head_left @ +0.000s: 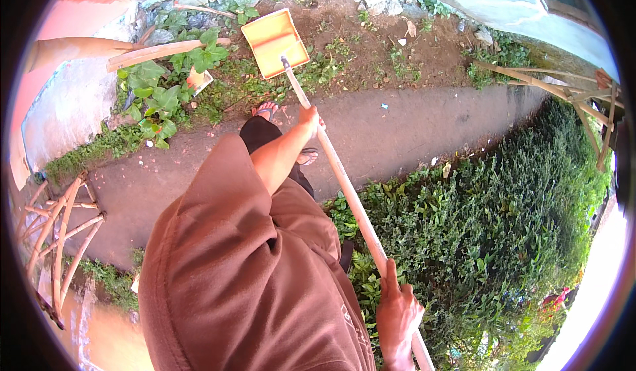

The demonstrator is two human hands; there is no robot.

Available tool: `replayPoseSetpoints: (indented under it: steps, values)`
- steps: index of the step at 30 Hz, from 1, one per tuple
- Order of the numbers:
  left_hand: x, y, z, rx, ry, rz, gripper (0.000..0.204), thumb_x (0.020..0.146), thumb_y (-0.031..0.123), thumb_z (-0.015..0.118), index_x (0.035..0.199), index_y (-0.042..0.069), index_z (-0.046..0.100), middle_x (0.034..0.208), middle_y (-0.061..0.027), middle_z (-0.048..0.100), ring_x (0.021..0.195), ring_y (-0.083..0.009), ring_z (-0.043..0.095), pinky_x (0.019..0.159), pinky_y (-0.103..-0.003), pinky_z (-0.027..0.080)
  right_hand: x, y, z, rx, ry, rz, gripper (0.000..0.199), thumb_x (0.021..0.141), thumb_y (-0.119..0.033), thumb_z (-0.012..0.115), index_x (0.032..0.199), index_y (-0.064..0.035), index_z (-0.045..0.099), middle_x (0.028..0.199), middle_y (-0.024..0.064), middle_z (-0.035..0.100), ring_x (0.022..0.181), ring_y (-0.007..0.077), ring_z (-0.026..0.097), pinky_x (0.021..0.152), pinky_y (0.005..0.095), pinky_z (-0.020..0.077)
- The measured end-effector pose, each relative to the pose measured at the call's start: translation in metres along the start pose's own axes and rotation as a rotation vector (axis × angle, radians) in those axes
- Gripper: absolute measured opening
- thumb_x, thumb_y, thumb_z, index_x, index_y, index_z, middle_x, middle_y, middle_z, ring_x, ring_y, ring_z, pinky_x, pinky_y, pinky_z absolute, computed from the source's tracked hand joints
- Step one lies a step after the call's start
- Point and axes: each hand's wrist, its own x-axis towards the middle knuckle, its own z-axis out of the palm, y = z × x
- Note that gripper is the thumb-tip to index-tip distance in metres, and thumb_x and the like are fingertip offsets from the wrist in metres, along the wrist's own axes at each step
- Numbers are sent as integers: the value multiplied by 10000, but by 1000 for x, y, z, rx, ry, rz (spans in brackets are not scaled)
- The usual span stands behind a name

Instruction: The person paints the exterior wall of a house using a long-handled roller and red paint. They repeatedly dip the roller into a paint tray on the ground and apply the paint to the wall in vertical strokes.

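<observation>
A long-handled dustpan (277, 36) with an orange, square, rimmed pan lies over the weedy soil ahead. Its pale wooden pole (351, 199) runs diagonally from the pan to the lower right edge of the view. My left hand (310, 120) is closed around the pole on its upper part, not far behind the pan. Lower down, my right hand (399, 305) grips the same pole, with its fingers partly hidden behind it. The pan looks bare apart from a darker band across it; whether it touches the ground I cannot tell.
My sandalled feet (266, 110) stand at a dark path (411, 119). Dense green shrubs (490, 218) border it on the right. A plank (162, 54) lies among leafy plants at the left. Bamboo frames (63, 232) stand at both sides, and a pale blue wall (483, 0) rises beyond the soil.
</observation>
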Motion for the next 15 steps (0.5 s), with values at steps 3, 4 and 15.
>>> replayPoseSetpoints:
  steps: [3, 4, 15]
  values:
    - [15, 22, -3, -6, 4, 42, 145, 960, 199, 476, 1037, 146, 364, 671, -78, 423, 452, -194, 441, 402, -378, 442, 12, -13, 8, 24, 13, -39, 424, 966, -290, 572, 1384, -250, 517, 650, 102, 555, 478, 245, 590, 409, 384, 455]
    - [19, 28, -4, -4, 2, 52, 144, 961, 198, 475, 1034, 146, 362, 667, -74, 417, 451, -191, 437, 403, -376, 440, 16, -14, 6, 17, 5, -54, 436, 962, -282, 576, 1390, -235, 508, 661, 101, 556, 493, 242, 603, 405, 375, 465]
    - [-20, 2, 7, -49, -2, -40, 153, 972, 225, 487, 1017, 113, 392, 669, -78, 426, 469, -200, 446, 422, -376, 452, -7, 0, -26, -94, -50, -6, 411, 974, -302, 555, 1379, -238, 523, 656, 83, 556, 438, 199, 567, 366, 349, 421]
